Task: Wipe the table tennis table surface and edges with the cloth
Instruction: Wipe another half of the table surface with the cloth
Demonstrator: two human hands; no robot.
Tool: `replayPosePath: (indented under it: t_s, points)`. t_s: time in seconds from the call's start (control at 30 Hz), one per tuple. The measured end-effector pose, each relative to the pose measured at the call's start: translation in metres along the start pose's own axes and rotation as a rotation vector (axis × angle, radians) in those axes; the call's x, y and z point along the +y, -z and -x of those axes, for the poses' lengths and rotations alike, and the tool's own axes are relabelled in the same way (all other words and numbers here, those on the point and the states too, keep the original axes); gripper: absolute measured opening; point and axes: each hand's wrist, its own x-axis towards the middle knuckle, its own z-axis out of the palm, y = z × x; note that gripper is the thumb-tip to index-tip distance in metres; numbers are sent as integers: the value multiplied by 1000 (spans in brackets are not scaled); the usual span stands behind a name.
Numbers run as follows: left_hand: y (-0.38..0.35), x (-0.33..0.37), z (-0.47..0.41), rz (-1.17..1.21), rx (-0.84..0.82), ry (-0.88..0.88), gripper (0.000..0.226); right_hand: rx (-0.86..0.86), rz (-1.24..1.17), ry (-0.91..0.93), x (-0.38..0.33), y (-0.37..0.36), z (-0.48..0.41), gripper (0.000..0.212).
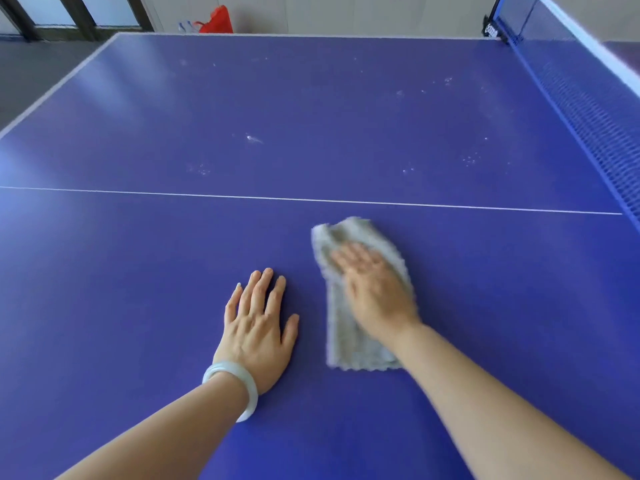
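A blue table tennis table [138, 254] fills the view, with a thin white centre line running across it. A grey cloth [343, 341] lies flat on the near half, slightly blurred. My right hand [374, 292] presses down on the cloth with straight fingers. My left hand [258, 323] rests flat on the bare surface just left of the cloth, a pale bangle on its wrist. White dust specks [254, 138] are scattered over the far half.
The blue net [588, 109] with its white top band runs along the right side, clamped at the far corner. White edge lines mark the far and left borders. Beyond the table, a red bag [216, 20] stands on the floor by the wall.
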Motion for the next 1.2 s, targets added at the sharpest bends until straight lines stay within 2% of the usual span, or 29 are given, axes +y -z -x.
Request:
replayPosePath:
  t_s: [0.13, 0.2, 0.23, 0.3, 0.37, 0.43, 0.47, 0.53, 0.63, 0.7, 0.77, 0.8, 0.83, 0.93, 0.97, 1.03, 1.1, 1.2]
  points:
    - [-2, 1, 0, -1, 7, 7, 76, 124, 112, -531, 116, 31, 41, 52]
    - [-4, 0, -1, -16, 2, 9, 76, 144, 113, -709, 99, 28, 41, 55]
    - [-4, 0, -1, -19, 5, 11, 76, 174, 113, -725, 74, 20, 37, 55]
    - [-3, 0, -1, -11, 13, 9, 75, 182, 83, -579, 11, 0, 32, 57]
    - [-3, -2, 0, -6, 15, 3, 73, 90, 75, -309, -49, -24, 41, 59]
    - [-3, -2, 0, -1, 23, -4, 72, 10, 83, -99, -61, -25, 57, 61]
    - [-3, -2, 0, 6, 29, -7, 71, -4, 84, -72, -45, -17, 64, 62]
    - [-5, -2, -1, 15, 40, -6, 65, 24, 144, -162, 7, -1, 85, 60]
    - [-7, -2, -1, 20, 48, -5, 61, 71, 179, -534, 88, 27, 123, 61]
    - [-8, -1, -2, 13, 59, -11, 61, 71, 171, -705, 96, 31, 131, 63]
    - [-8, 1, -1, 4, 57, -9, 61, 111, 143, -803, 69, 21, 121, 62]
    - [-8, 2, -1, -7, 48, -7, 61, 120, 135, -786, 50, 15, 116, 63]
    - [-8, 3, 0, -26, 30, -2, 62, 114, 142, -690, 30, 7, 112, 63]
    - [-7, 4, -2, -71, -15, 13, 62, -34, 196, -216, 10, 0, 130, 63]
    - [-6, 5, -2, -78, -19, 14, 62, -58, 209, -149, 24, 6, 139, 63]
    - [-4, 8, -1, -107, 18, -28, 60, -35, 213, -230, 64, 21, 160, 67]
    - [-1, 24, 2, -131, 47, -113, 57, 36, 196, -440, 100, 33, 178, 72]
    - [-3, 72, 1, -127, -46, -215, 63, 41, 187, -536, 116, 37, 182, 72]
